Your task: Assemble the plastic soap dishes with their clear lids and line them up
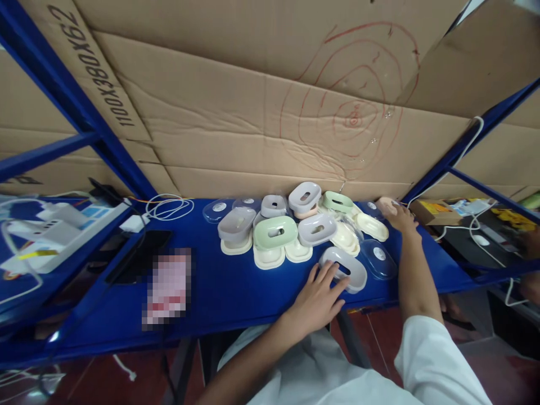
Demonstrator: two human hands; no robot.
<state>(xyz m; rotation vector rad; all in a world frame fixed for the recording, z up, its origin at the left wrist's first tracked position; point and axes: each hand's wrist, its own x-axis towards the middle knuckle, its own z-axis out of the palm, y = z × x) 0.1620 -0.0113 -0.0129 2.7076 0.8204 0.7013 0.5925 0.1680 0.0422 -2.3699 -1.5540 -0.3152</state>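
A blue tabletop [236, 292] is shown from above, backed by a wall of flattened cardboard [236, 107] marked with red concentric rings. The left hand [318, 301] is laid flat, fingers spread and slightly apart, on the near end of a grey oval plastic tray [352, 269] with an oblong opening; the tray lies at the front of the tabletop, just beside a clear oval lid [379, 257]. The right hand [396, 216] is stretched to the far right end of the tabletop, fingers curled down over a pinkish piece [385, 203]; whether the piece is gripped cannot be told. Between and behind the hands, a loose pile of similar oval parts is seen: a green tray [275, 232] resting on a cream base [269, 257], a second grey tray [236, 224], a grey tray [304, 196] stacked on a pink one, a small green tray [338, 201], and cream bases [371, 226] toward the right. Further clear lids [218, 209] lie at the back left of the pile. To the left, a coiled white cable [169, 207], a black phone [139, 256] and a blurred card [169, 287] are seen. White sleeves [439, 365] cover the upper arms.
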